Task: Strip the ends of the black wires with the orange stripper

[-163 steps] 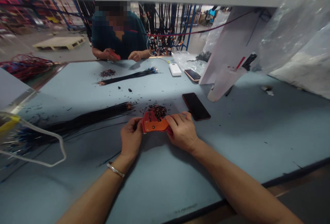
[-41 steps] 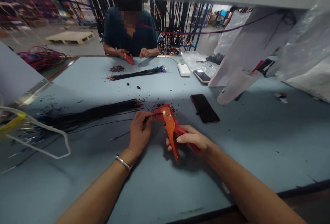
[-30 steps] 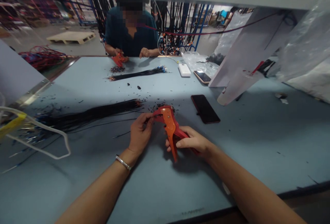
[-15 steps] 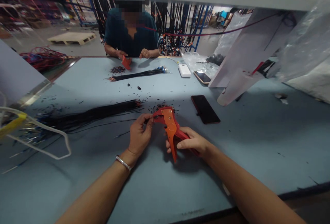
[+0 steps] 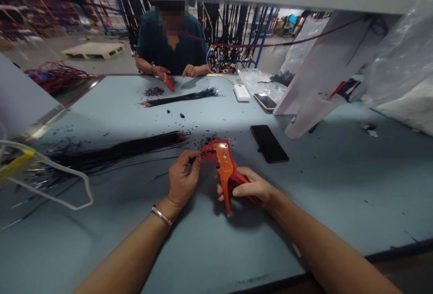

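My right hand is wrapped round the red and orange wire stripper, whose jaws point up and left. With thumb and forefinger my left hand pinches a thin black wire at the tool's jaws; the wire trails left over the table. A long bundle of black wires lies beyond my left hand, with copper-coloured ends at the right and blue and silver ends at the left. Small black scraps are scattered just behind the tool.
Across the table a person holds a red tool near a smaller wire bundle. A black phone, power bank and plastic cup stand or lie right. A white wire frame is at left.
The tool in my right hand has tilted slightly, its head shifting a little to the right. My left hand has barely moved. The person opposite has turned the red tool slightly.
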The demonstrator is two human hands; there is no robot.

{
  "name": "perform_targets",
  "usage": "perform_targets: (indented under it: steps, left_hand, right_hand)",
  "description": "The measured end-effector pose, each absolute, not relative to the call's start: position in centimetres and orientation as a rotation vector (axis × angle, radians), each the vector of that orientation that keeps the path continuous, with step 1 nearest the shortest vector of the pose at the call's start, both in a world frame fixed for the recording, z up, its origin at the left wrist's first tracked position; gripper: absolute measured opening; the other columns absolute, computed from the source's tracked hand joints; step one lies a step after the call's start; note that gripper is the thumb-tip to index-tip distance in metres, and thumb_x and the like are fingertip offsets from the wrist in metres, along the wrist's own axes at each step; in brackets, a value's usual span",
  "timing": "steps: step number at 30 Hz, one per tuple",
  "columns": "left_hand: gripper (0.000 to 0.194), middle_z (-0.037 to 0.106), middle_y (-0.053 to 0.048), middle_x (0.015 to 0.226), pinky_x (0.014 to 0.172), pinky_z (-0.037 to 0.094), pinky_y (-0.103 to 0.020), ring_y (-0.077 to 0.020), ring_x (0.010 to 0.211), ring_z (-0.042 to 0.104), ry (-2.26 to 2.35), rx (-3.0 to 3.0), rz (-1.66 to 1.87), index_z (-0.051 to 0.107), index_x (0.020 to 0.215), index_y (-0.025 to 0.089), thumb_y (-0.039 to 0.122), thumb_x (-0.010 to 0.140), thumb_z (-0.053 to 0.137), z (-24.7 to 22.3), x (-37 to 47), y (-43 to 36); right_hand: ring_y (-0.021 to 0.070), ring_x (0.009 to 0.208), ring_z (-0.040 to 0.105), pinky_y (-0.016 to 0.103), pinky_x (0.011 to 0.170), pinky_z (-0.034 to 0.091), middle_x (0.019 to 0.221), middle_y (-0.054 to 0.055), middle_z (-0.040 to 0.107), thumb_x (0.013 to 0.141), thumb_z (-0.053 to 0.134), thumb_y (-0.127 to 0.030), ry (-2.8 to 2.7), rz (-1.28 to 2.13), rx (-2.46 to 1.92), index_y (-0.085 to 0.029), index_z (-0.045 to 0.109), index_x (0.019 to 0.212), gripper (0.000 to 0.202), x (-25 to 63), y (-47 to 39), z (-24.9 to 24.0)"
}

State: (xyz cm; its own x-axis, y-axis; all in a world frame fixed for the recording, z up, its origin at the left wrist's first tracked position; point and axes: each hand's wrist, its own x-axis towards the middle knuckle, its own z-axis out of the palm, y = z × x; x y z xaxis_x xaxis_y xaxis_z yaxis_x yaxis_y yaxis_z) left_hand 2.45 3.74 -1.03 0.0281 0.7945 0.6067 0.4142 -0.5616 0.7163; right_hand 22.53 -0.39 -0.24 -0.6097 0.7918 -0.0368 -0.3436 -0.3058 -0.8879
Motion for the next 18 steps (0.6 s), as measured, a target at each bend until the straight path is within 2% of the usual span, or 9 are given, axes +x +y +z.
perform_targets:
  steps: [7,18]
  left_hand:
    - [0.010,0.062,0.001,0.070,0.063,0.043,-0.020,-0.0104,0.064,0.056,1.244,1.994,1.540,0.064,0.081,0.017,0.022,0.087,0.056,-1.12,2.35,3.82]
    - [0.013,0.061,0.001,0.068,0.059,0.043,-0.020,-0.0096,0.060,0.053,1.258,1.954,1.526,0.065,0.081,0.016,0.024,0.086,0.056,-1.24,2.35,3.87]
  right_hand:
    - [0.0200,0.073,0.068,0.032,0.065,0.055,0.086,0.009,0.068,0.068,0.072,-0.021,-1.182,1.971,-0.631,-0.009,0.060,0.105,0.040,22.47,-0.39,-0.42]
    - [0.0160,0.072,0.064,0.028,0.061,0.055,0.086,0.006,0.061,0.073,0.073,-0.029,-1.185,1.972,-0.602,-0.011,0.057,0.099,0.036,21.77,-0.66,-0.39]
